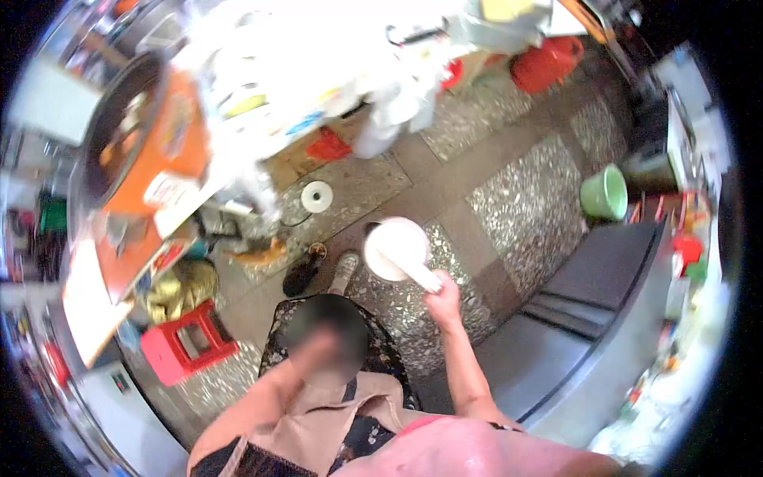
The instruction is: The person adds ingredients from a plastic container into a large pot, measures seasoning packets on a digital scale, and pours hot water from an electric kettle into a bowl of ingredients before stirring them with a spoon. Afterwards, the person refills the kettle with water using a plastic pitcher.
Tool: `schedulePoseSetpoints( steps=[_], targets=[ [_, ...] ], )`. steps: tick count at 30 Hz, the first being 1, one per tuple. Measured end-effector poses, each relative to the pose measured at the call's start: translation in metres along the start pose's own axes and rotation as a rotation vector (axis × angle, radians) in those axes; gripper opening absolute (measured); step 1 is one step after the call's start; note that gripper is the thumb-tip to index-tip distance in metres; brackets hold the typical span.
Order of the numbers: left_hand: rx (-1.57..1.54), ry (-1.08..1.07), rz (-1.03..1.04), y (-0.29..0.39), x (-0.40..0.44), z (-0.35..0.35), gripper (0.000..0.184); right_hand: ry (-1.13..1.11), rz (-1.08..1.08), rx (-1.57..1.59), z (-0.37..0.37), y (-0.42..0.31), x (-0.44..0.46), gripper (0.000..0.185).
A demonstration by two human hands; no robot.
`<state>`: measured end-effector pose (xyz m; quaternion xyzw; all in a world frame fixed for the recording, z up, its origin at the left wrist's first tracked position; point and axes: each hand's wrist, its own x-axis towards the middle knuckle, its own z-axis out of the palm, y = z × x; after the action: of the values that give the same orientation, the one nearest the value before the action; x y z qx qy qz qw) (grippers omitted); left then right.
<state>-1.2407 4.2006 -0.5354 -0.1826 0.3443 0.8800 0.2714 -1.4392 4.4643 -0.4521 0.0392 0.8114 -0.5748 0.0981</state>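
My right hand (443, 298) is closed around the white handle of a round, flat-looking white thing with a handle (397, 242), held out over the floor. Its exact kind does not show, and the handle runs partway across the disc. My left hand (322, 346) is over my lap, inside a dark blurred patch that hides its fingers. Beneath it lie the dark patterned cloth (389, 346) and the beige apron (318, 417) that I wear.
A red stool (187, 342) stands at left, below an orange bucket-like container (179, 127). A cluttered white table (270, 71) runs across the top. At right are a grey metal counter (517, 362) and a green bucket (604, 193). A white roll (316, 196) lies on the floor.
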Motion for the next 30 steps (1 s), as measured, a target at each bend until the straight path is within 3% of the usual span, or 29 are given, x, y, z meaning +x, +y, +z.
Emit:
schedulePoseSetpoints(
  steps=[2,5,6,8,9,11,15,16,17,18,21,23,25,27,30],
  targets=[
    [0.052,0.090,0.201,0.041,-0.039,0.064,0.041,-0.037,0.085,-0.048,-0.039,-0.015,-0.049,0.023],
    [1.214,0.234,-0.264,0.075,-0.105,0.102,0.044,-0.049,0.177,0.102,-0.072,-0.127,-0.126,0.018],
    [0.971,0.323,-0.389,0.052,-0.103,0.072,0.039,-0.068,0.086,0.100,-0.082,-0.122,-0.142,0.018],
    [1.207,0.424,-0.216,0.031,-0.127,0.048,0.034,-0.057,0.106,0.122,-0.085,-0.161,-0.183,0.023],
    [1.233,0.442,-0.227,0.025,-0.148,0.044,0.034,-0.051,0.108,0.192,-0.080,-0.177,-0.197,0.023],
    [1.190,0.477,-0.230,0.013,-0.195,0.036,0.034,-0.140,0.126,0.143,-0.070,-0.218,-0.230,0.022],
    [1.109,0.651,-0.150,0.000,-0.286,-0.012,0.035,-0.320,-0.073,0.059,-0.018,-0.238,-0.269,0.018],
    [1.085,0.732,-0.103,-0.003,-0.313,-0.026,0.035,-0.355,-0.051,0.122,0.001,-0.245,-0.279,0.031],
    [1.055,0.818,-0.048,-0.008,-0.343,-0.043,0.036,-0.384,-0.021,0.188,0.023,-0.247,-0.289,0.044],
    [1.001,0.905,0.024,-0.017,-0.378,-0.057,0.036,-0.465,-0.048,0.161,0.045,-0.249,-0.294,0.044],
    [0.823,1.076,0.195,-0.042,-0.503,-0.096,0.037,-0.492,-0.133,0.268,0.148,-0.257,-0.338,0.038],
    [0.513,1.236,0.392,-0.066,-0.572,-0.126,0.029,-0.540,-0.156,0.300,0.218,-0.272,-0.373,0.037],
    [0.453,1.311,0.322,-0.048,-0.653,-0.121,0.031,-0.622,-0.116,0.280,0.289,-0.286,-0.403,0.042],
    [0.276,1.465,0.473,-0.063,-0.709,-0.156,0.031,-0.627,-0.084,0.447,0.360,-0.294,-0.445,0.036],
    [0.392,1.499,0.659,-0.050,-0.791,-0.215,0.027,-0.761,-0.087,0.424,0.466,-0.325,-0.507,0.036]
  ],
)
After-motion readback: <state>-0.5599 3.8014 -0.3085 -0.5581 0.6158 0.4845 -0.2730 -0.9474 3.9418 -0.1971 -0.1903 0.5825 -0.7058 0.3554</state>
